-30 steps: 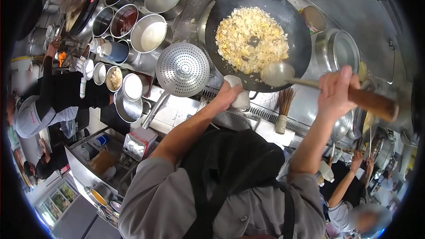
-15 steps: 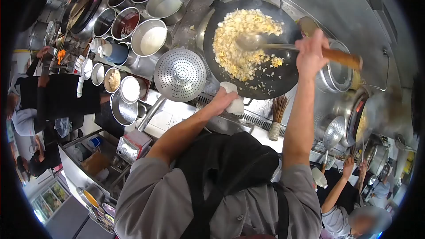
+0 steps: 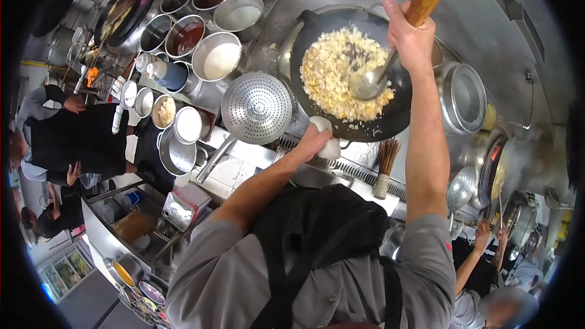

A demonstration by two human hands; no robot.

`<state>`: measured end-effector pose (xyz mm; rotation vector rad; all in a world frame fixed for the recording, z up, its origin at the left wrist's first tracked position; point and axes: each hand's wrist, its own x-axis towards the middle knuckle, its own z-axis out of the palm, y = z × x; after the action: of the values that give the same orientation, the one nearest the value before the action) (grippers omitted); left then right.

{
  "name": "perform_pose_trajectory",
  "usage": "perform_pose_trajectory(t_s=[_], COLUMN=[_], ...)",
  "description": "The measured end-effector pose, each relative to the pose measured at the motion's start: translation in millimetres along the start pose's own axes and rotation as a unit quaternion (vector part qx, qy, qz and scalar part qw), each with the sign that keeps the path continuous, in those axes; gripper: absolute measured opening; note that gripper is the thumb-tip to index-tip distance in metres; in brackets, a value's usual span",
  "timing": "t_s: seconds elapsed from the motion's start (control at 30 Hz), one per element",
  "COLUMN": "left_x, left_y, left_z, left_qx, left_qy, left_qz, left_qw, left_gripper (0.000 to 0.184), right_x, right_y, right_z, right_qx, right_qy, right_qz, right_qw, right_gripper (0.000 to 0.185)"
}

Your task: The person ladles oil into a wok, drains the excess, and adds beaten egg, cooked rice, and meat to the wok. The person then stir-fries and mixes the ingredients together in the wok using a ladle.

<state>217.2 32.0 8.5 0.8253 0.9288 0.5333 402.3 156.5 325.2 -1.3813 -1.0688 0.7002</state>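
A dark wok (image 3: 399, 113) holds loose, pale-yellow food that looks like fried rice with egg (image 3: 326, 64). My right hand (image 3: 413, 35) is closed around the wooden handle of a metal ladle (image 3: 368, 84). The handle tilts up steeply, and the bowl rests in the right part of the rice. At the wok's near left rim, my left hand (image 3: 312, 144) grips a folded white cloth (image 3: 329, 148) against the edge. Its fingertips are partly hidden by the cloth.
A perforated strainer (image 3: 256, 108) lies left of the wok, beside several seasoning pots (image 3: 218, 58). A bamboo brush (image 3: 384, 167) stands near the front edge. Metal bowls (image 3: 464, 97) sit at right. Co-workers stand at far left (image 3: 79, 140) and lower right (image 3: 472, 274).
My right hand has moved up and left, tipping the ladle handle steeper; its bowl has shifted right and nearer. The rice has spread across the wok. My left hand still holds the cloth.
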Motion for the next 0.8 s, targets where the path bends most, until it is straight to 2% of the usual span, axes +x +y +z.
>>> perform_pose_trajectory(t_s=[0.03, 0.13, 0.17, 0.2, 0.27, 0.37, 0.47, 0.5, 0.57, 0.6, 0.63, 0.67, 0.7, 0.73, 0.77, 0.8], left_x=[6, 5, 5, 6, 2, 0, -4, -3, 20, 12, 0, -9, -3, -6, -7, -1], left_y=[0, -9, -11, -9, 5, -3, -2, -7, -18, -12, 6, 15, 8, -3, -4, -4], left_z=[-2, -1, 1, 1, 3, 2, 3, -3, -12, -4, 6, 13, 6, 5, 6, 5], left_qx=[-0.002, -0.001, 0.008, 0.019, 0.002, 0.022, 0.038, 0.068, 0.136, 0.105, 0.076, 0.046, 0.064, 0.065, 0.065, 0.062], left_qy=[0.007, 0.04, 0.057, 0.072, 0.053, 0.066, 0.04, 0.014, -0.017, 0.024, 0.064, 0.105, 0.059, 0.064, 0.071, 0.083], left_qz=[0.013, 0.014, 0.002, -0.008, 0.004, 0.037, 0.098, 0.131, 0.134, 0.097, 0.062, 0.026, 0.053, 0.061, 0.076, 0.093], left_qw=[1.0, 0.999, 0.998, 0.997, 0.999, 0.997, 0.994, 0.989, 0.981, 0.989, 0.993, 0.993, 0.995, 0.994, 0.992, 0.99], left_gripper=[0.046, 0.045, 0.047, 0.049, 0.05, 0.048, 0.046, 0.046, 0.045, 0.046, 0.048, 0.049, 0.05, 0.05, 0.05, 0.05], right_x=[-3, -18, -27, -28, -39, -58, -89, -109, -126, -134, -122, -111, -99, -88, -96, -116], right_y=[-7, -23, -7, 31, 28, -7, -53, -28, -9, 1, 42, 48, 46, 35, 24, 15], right_z=[3, 6, 13, 21, 33, 42, 10, 0, -2, -3, -15, -20, -21, -28, -35, -55], right_qx=[0.004, 0.141, 0.088, 0.095, -0.044, -0.153, -0.33, -0.172, -0.077, -0.028, 0.023, -0.006, -0.035, -0.143, -0.05, -0.037], right_qy=[0.0, 0.032, 0.043, -0.039, -0.148, -0.183, -0.241, -0.26, -0.226, -0.208, -0.149, -0.093, -0.037, 0.015, 0.062, 0.053], right_qz=[-0.06, -0.18, -0.189, -0.193, -0.142, -0.062, -0.107, -0.175, -0.157, -0.152, -0.023, -0.016, -0.006, -0.12, -0.101, -0.05], right_qw=[0.998, 0.973, 0.977, 0.976, 0.978, 0.969, 0.907, 0.934, 0.958, 0.966, 0.988, 0.996, 0.999, 0.982, 0.992, 0.997], right_gripper=[0.041, 0.042, 0.039, 0.035, 0.032, 0.04, 0.042, 0.037, 0.029, 0.025, 0.024, 0.025, 0.026, 0.029, 0.042, 0.04])
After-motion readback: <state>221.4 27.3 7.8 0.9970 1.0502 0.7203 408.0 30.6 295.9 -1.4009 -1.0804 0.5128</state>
